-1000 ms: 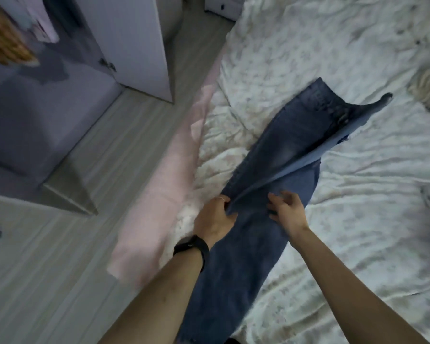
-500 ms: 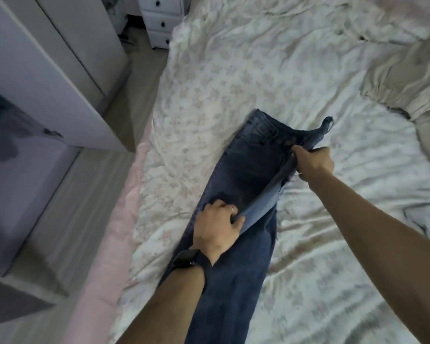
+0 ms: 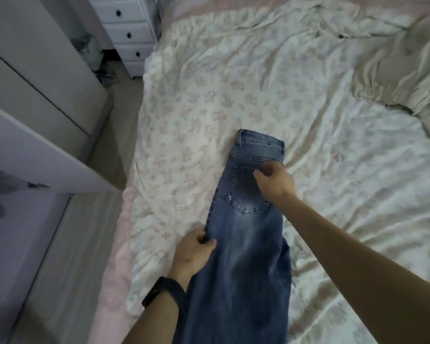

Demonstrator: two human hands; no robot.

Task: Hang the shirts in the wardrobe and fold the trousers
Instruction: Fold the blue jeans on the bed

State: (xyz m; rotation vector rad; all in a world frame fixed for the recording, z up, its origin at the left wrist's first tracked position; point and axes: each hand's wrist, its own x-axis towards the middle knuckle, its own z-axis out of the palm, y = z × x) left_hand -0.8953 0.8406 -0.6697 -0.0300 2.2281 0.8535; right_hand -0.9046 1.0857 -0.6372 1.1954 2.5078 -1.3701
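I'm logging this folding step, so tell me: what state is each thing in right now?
Jeans: folded lengthwise, flat on the sheet, back pocket up.
Left hand: pinches the jeans' left edge.
Right hand: on the jeans by the pocket, fingers curled; grip unclear.
Sheet: spread, wrinkled.
Beige cloth: crumpled.
Drawers: shut.
Wardrobe door: open.

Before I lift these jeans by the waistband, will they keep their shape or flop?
Probably floppy: the jeans lie limp and flat on the bedsheet, so they would sag from one grip point. The thick denim seams suggest some weight for cloth. Pushed, they would likely bunch on the rumpled bedsheet, not slide.
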